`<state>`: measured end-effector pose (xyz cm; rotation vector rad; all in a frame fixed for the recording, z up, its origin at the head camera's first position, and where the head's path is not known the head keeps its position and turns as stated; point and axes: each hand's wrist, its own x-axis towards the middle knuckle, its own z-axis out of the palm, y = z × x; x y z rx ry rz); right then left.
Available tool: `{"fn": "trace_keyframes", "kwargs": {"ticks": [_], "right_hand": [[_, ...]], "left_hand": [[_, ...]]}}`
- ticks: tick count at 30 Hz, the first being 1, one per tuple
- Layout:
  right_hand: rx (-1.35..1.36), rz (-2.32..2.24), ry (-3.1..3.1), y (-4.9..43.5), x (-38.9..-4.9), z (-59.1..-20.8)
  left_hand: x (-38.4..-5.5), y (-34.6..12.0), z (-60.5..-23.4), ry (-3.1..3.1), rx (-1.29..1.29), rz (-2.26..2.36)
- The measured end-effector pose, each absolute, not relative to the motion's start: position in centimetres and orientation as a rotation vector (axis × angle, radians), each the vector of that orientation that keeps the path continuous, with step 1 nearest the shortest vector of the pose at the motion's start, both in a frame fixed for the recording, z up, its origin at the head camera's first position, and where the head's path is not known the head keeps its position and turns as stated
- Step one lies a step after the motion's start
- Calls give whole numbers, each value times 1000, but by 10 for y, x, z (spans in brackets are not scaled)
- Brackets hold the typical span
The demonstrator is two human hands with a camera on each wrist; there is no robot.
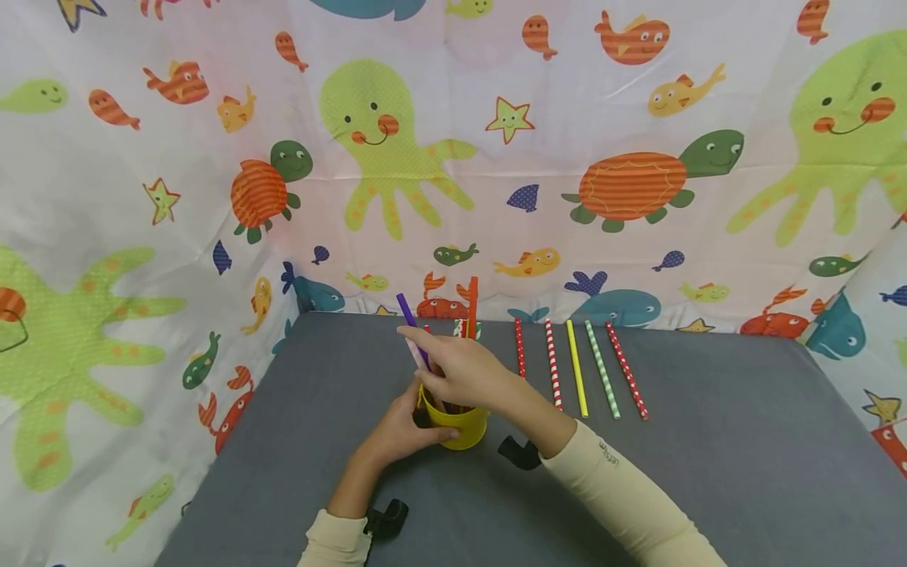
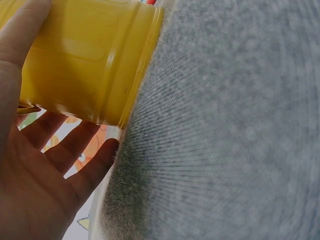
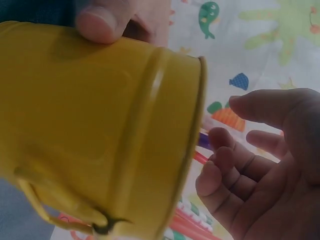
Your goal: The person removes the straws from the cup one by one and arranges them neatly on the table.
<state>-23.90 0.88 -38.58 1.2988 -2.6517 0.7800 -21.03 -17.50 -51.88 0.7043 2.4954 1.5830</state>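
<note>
A small yellow metal bucket (image 1: pixel 468 431) with a wire handle stands on the grey table. My left hand (image 1: pixel 397 429) holds it from the left, thumb across the near side and fingers round the back. Drinking straws stand in the bucket, among them a purple straw (image 1: pixel 405 307) leaning left and an upright orange-red straw (image 1: pixel 472 303). My right hand (image 1: pixel 473 370) is over the rim beside the purple straw. In the right wrist view its fingers (image 3: pixel 222 157) are loosely bent and the thumb is apart from them, with the purple straw (image 3: pixel 204 141) partly hidden behind.
Right of the bucket lies a row of several straws, including a yellow straw (image 1: pixel 577 368), a green-and-white striped straw (image 1: pixel 601 368) and a red dotted straw (image 1: pixel 627 370). A curtain (image 1: pixel 439 173) printed with sea animals hangs behind and beside the table (image 1: pixel 708 441).
</note>
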Motion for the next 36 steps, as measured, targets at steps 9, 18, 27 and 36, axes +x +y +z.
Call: {"fn": "trace_keyframes", "kwargs": {"ticks": [9, 18, 27, 36], "right_hand": [[1302, 723, -2596, 9, -240, -393], [1229, 927, -2497, 13, -232, -392], [1164, 1122, -2669, 25, -226, -401], [1246, 1057, -2775, 31, -228, -412]], "left_hand": [[-209, -173, -520, 2497, 720, 1592], [-209, -173, -519, 2488, 703, 1598], [-210, -173, -517, 2495, 670, 1604], [-209, -173, -517, 2508, 644, 1592]]}}
